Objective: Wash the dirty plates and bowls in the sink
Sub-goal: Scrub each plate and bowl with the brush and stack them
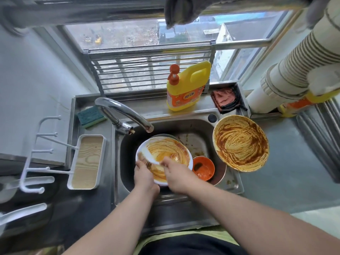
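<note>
1. Sink (228, 183): steel basin directly below me, holding the dirty stack so the mess stays contained; the faucet (125, 115) spout reaches over its far-left side, no water visibly running.
2. Yellow plate (241, 143): heavily smeared with brown sauce, propped on the sink's right rim, partly over the counter; parked there, I judge, to wait its turn.
3. White plate (165, 155): the piece in work, tilted up toward me above the basin so its smeared face is reachable.
4. Orange bowl (203, 170): dirty, low in the basin, just right of the white plate.
5. My left hand (144, 174): closed on the white plate's near-left rim, thumb on the face, steadying it.
6. My right hand (174, 173): fingers curled down onto the plate's lower face, rubbing; whether it holds anything I cannot tell.
7. Sponge (91, 115): unused on the ledge, behind the faucet.
</note>
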`<act>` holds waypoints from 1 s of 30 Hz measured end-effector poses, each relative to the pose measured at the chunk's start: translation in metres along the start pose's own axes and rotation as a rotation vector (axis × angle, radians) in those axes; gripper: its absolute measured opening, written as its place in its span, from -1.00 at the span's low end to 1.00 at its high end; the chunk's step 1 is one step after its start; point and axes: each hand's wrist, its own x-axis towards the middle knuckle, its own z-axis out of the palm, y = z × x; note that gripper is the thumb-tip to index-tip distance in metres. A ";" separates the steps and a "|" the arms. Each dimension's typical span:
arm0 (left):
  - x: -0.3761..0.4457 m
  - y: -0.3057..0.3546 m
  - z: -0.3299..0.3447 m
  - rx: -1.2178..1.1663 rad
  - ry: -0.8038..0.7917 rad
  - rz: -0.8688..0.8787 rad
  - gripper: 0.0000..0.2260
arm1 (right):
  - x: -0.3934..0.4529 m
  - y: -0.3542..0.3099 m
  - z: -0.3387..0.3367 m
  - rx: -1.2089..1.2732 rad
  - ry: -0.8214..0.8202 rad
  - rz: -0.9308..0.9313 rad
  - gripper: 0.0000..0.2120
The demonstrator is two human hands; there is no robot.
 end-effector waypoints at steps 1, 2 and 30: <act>-0.001 -0.003 0.000 0.013 -0.004 -0.003 -0.61 | 0.017 0.005 -0.007 -0.038 0.036 0.037 -0.72; 0.000 -0.004 0.000 0.031 -0.008 -0.004 -0.63 | 0.028 0.013 -0.016 -0.096 0.066 0.078 -0.69; 0.012 0.007 -0.004 0.159 0.005 -0.063 -0.52 | -0.049 0.037 -0.002 0.024 -0.065 0.017 -0.80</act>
